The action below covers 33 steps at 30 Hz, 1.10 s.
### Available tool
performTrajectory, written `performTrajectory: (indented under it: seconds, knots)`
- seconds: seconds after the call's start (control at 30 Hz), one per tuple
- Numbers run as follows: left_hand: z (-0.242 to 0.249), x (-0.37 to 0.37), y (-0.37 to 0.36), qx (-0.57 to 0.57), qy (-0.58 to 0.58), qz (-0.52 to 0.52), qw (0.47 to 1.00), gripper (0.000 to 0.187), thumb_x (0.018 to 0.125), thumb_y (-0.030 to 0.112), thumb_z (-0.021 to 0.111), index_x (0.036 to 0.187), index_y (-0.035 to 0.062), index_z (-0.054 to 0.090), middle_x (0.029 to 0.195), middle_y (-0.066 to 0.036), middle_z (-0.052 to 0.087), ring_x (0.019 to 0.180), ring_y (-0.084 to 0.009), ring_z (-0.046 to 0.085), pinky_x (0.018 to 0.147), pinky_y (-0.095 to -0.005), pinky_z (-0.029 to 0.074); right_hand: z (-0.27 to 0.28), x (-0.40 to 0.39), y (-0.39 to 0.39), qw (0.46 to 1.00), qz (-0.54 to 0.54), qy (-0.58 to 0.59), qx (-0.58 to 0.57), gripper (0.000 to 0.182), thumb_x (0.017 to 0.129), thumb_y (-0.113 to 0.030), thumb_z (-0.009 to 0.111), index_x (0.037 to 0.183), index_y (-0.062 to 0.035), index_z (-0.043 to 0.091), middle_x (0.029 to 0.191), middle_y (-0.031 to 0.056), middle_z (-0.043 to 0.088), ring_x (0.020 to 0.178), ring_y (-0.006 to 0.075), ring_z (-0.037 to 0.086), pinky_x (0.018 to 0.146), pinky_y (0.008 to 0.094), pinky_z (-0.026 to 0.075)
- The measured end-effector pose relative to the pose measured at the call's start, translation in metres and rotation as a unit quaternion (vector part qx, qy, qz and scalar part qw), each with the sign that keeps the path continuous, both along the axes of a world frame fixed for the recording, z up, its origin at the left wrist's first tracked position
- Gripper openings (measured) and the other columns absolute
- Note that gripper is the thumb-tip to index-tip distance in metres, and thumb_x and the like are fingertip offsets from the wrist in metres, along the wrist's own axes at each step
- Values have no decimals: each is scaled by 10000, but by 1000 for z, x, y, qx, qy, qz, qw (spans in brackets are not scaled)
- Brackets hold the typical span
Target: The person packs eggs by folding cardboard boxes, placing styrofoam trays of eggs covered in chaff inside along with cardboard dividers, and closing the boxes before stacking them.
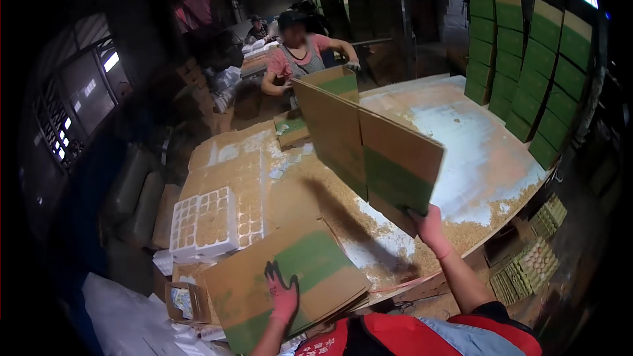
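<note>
My left hand, in a pink and black glove, lies with fingers spread on a stack of flat brown and green cardboard. My right hand, gloved alike, grips the lower corner of a raised cardboard sheet with a green band. This sheet stands on edge over the table and reaches toward a co-worker across from me. An opened carton is by the co-worker's gloved hands, behind the far end of the sheet.
White foam trays with round cavities sit on the left of the table. Stacked green cartons stand at the right. Egg trays are low at the right. A small box lies at the lower left.
</note>
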<state>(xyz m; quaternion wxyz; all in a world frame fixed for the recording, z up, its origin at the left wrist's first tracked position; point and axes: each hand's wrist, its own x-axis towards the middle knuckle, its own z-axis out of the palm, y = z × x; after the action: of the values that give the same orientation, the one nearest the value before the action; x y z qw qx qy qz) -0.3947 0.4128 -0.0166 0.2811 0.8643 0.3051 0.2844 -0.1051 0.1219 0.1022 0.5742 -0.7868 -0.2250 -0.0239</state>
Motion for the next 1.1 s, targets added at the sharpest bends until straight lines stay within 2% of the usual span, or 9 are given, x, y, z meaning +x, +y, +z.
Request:
performTrajectory:
  seconds: [0.2,0.27,0.37,0.5,0.73,0.8,0.93,1.0,1.1]
  knots:
    - [230,-51,37,465,-213,81,856,868,724,360,793,1396,-4,382,1499,-295,208,1393,-477,178,1133,-575,168,25,-105,47,956,225,86,166,321,802,-34,713,1100,36,617,1016,91,670,927,152,594,805,323,502]
    - [224,-66,66,506,-95,-32,857,585,758,424,726,1190,49,599,1342,-211,431,1293,-413,341,1114,-558,223,5,-130,71,965,236,38,-110,405,795,-157,755,1119,40,612,1032,126,681,945,185,594,844,322,488]
    - [253,-62,81,436,-34,-175,882,505,754,375,720,1113,44,591,1087,-139,566,1059,-324,518,988,-487,374,-24,-136,80,950,235,123,-163,466,788,-194,768,1176,14,615,1088,156,681,999,211,620,885,339,483]
    - [249,-52,80,451,-5,-145,881,639,798,384,679,1323,68,497,1148,-134,540,1091,-319,497,1045,-478,344,162,-183,90,947,75,-312,15,630,801,-104,691,1361,17,429,1371,204,463,1321,316,403,1095,402,322]
    - [254,-83,74,466,26,-207,860,601,752,293,718,1280,93,511,1217,-134,521,1149,-313,481,1069,-484,324,224,-157,194,822,426,-130,-354,561,979,-405,441,1397,-31,431,1382,207,490,1219,359,519,1037,366,392]
    - [280,-88,46,327,47,-283,900,465,724,195,678,1171,124,573,1126,-118,538,1105,-287,505,972,-453,377,200,-136,216,723,318,-433,-434,663,940,-398,502,1466,-40,317,1477,213,372,1281,377,456,1055,405,374]
    - [312,-128,29,356,43,-510,782,329,759,141,574,1088,139,589,1055,-89,567,1011,-264,542,931,-401,411,242,-124,297,661,401,-562,-294,529,780,-151,640,1262,-14,472,1204,214,548,1158,358,543,922,415,463]
    - [318,-157,73,419,268,-349,794,326,763,132,579,1089,126,589,1102,-89,587,1066,-285,553,986,-395,410,198,-69,304,677,369,-542,-335,418,774,-127,635,1163,-41,506,1034,173,606,978,333,624,794,419,498]
    - [322,-185,77,237,186,-286,909,248,799,147,573,1034,81,616,1026,-113,615,1044,-327,574,1034,-462,378,203,-52,293,651,359,-562,-363,299,803,-134,599,1087,-56,550,917,144,650,915,308,654,779,381,513]
